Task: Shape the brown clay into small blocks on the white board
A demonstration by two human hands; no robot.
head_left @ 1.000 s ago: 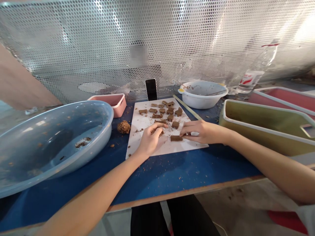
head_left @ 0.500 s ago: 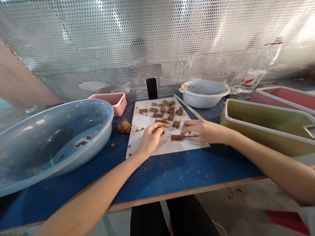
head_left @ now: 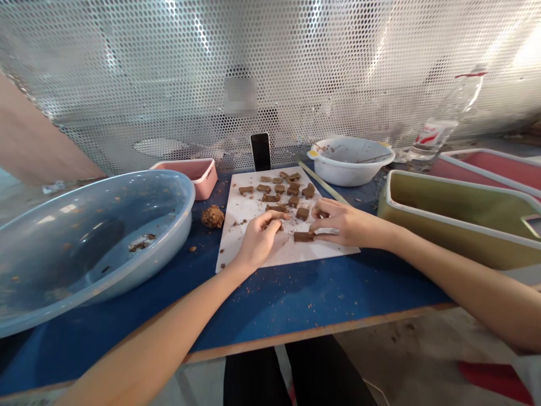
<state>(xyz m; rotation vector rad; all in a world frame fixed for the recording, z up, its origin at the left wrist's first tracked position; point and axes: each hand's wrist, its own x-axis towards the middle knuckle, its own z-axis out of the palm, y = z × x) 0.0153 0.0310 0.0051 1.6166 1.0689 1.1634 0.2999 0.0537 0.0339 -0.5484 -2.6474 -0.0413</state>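
Note:
A flat rectangular block of brown clay [head_left: 301, 237] lies near the front of a white board [head_left: 253, 256]. My right hand [head_left: 340, 223] comes in from the right, with fingertips closed on the block's right end. My left hand [head_left: 260, 239] rests on the board left of the block, fingers curled together; what they pinch, if anything, is mostly hidden. Behind the hands, several small shaped clay pieces stand in loose rows, among them a squarish piece [head_left: 302, 213] and a chunky one [head_left: 308, 191]. Crumbs are scattered over the board.
A large blue basin [head_left: 169, 265] fills the left side, with a lumpy clay ball [head_left: 212, 216] beside it. Behind stand a pink box [head_left: 207, 183], a phone [head_left: 261, 152], a stick [head_left: 323, 183] and a white bowl [head_left: 350, 172]. An olive bin [head_left: 448, 225] and bottle [head_left: 439, 127] are right.
My right hand's index finger has lifted slightly and the hand has shifted a little left. My left hand and the clay pieces look unchanged.

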